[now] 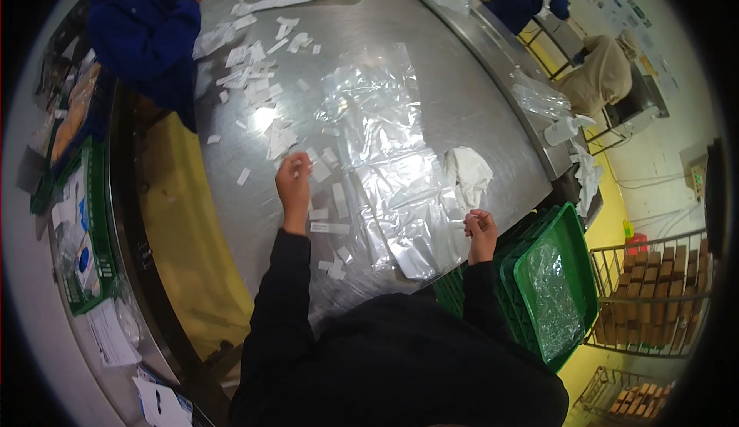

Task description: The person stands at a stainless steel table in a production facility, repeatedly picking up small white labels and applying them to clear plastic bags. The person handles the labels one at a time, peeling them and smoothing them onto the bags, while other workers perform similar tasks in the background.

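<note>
1. Fingers [303,162] of left hand [293,185]: bent in toward the thumb, held over white paper slips [339,200]; could not tell whether clamped on one.
2. Fingers of right hand [483,231]: drawn together at near right edge of clear plastic bags [381,131]; could not tell whether clamped on the film.
3. Clear plastic bags: lay flat, wrinkled and overlapping on metal table [469,96], mostly between both hands, reaching toward the far side.
4. White paper slips: lay scattered left of the bags, most thickly at far left.
5. White cloth [468,171]: lay crumpled right of the bags, just beyond right hand.
6. Green crates [568,231]: stood stacked at near right; topmost held clear film.
7. Co-worker's blue sleeve [150,50]: showed at far left.
</note>
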The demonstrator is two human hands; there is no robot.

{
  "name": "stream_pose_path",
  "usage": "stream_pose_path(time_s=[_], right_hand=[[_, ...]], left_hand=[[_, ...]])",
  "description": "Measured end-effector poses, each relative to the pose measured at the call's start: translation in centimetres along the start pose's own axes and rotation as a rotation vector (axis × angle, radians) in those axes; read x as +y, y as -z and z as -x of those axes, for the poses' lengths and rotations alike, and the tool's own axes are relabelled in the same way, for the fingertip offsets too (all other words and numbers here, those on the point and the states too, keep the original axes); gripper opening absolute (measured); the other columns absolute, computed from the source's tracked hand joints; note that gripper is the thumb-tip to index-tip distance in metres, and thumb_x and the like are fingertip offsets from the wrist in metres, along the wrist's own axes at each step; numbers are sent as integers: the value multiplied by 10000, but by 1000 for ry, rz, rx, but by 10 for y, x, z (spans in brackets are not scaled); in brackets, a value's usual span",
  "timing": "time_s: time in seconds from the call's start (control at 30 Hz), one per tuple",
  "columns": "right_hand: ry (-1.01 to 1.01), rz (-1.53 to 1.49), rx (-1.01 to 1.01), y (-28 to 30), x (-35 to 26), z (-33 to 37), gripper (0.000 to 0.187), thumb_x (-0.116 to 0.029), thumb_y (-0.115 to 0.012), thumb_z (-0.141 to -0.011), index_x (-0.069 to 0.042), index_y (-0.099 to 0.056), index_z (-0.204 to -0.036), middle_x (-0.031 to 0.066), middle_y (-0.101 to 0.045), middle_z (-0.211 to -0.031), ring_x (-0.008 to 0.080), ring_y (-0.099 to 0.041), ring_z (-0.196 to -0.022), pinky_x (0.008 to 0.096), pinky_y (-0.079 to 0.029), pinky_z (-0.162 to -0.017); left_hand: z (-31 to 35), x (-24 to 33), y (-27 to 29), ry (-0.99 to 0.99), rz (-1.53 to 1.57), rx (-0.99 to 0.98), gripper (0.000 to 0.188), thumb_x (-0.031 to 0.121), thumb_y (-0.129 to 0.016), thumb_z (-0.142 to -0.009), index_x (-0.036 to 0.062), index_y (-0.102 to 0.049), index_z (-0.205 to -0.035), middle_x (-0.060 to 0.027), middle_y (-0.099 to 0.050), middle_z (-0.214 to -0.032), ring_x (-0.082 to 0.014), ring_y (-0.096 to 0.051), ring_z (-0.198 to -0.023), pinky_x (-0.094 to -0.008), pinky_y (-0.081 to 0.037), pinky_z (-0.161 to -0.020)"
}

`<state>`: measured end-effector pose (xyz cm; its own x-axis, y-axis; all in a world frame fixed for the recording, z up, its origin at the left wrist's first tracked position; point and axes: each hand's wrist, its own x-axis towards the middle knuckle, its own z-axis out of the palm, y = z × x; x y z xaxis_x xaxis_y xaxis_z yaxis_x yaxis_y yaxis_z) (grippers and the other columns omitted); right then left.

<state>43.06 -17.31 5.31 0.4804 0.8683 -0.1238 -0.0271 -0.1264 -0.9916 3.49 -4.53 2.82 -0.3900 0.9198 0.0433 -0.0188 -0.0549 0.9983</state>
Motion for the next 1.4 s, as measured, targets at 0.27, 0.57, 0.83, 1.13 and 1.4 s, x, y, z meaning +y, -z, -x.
stream_pose_path(time_s=[0.27, 0.57, 0.83, 1.13, 1.4], right_hand=[[65, 105, -394, -86, -15, 22, 135, -44, -680, -858, -31, -622, -980, 22, -632, -838, 88, -588, -751, 233, -471, -664], [72, 145, -844, -163, -7, 82, 159, -100, -698, -857, -29, -639, -987, -3, -617, -805, 70, -579, -759, 239, -465, -697], [300, 269, -734, -171, 7, 87, 215, -118, -715, -835, -49, -655, -1029, 31, -650, -825, 126, -609, -773, 267, -480, -721], [-44, 353, -946, -160, -7, 76, 198, -168, -723, -852, -6, -696, -962, 33, -677, -819, 106, -600, -746, 254, -468, -736], [-222, -18, -813, -167, -13, 97, 175, -152, -693, -876, 13, -729, -924, 13, -686, -835, 70, -577, -779, 252, -450, -717]], left_hand=[[105, -6, 59, -280, -766, -270, 293, 133, -821, -665, 84, -696, -925, -42, -562, -965, -255, -521, -966, -378, -392, -865], [87, -10, 57, -168, -872, -434, 233, 184, -820, -663, 148, -668, -837, -11, -522, -972, -238, -484, -1036, -397, -335, -885], [95, -15, 53, -239, -714, -486, 193, 97, -766, -697, 91, -606, -804, -45, -580, -865, -295, -552, -926, -405, -404, -814], [126, 48, 45, -145, -359, -525, 149, 66, -726, -786, 38, -596, -855, -74, -615, -822, -188, -566, -723, -301, -446, -721], [170, 62, 19, -309, -296, -136, 87, 49, -686, -836, 0, -667, -906, -134, -627, -923, -254, -628, -819, -325, -484, -744]])
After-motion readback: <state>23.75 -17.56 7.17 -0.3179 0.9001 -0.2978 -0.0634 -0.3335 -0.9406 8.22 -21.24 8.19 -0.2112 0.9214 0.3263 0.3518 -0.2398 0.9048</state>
